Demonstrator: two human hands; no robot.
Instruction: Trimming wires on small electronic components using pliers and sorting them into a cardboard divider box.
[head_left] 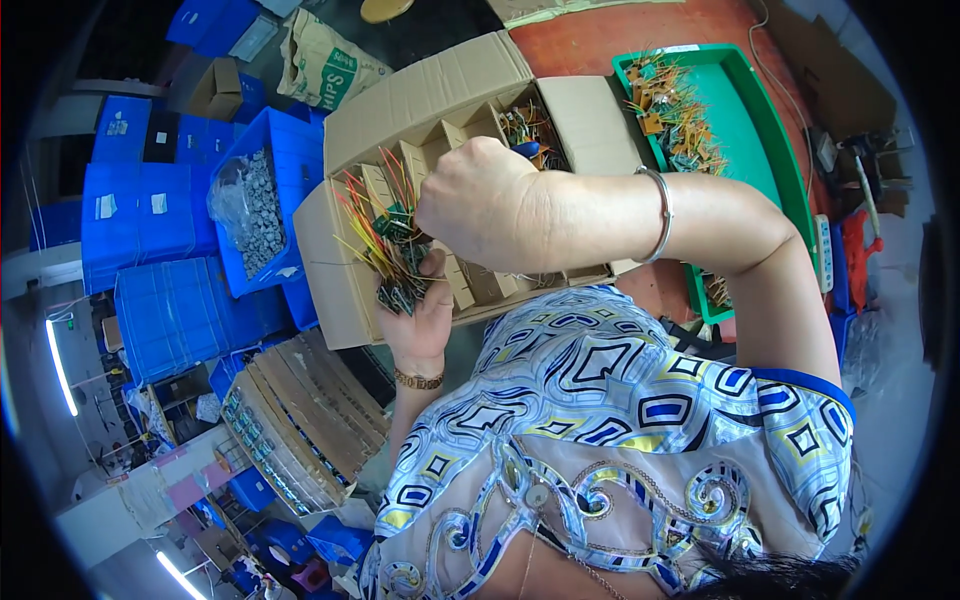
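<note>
My left hand is closed round a bunch of small green circuit boards with red, yellow and green wires fanning up and to the left. Right against the bunch is my right hand, curled into a fist with its back upward. Its fingertips are hidden behind the hand, so what they grip cannot be made out. Both hands are over an open cardboard box split into compartments by cardboard dividers. More wired boards lie in its far right compartment, with a blue object beside them.
On the red table at the right stands a green tray with a pile of wired orange boards. To the left are stacked blue bins and a blue crate of grey parts. Stacked cardboard sheets stand at lower left.
</note>
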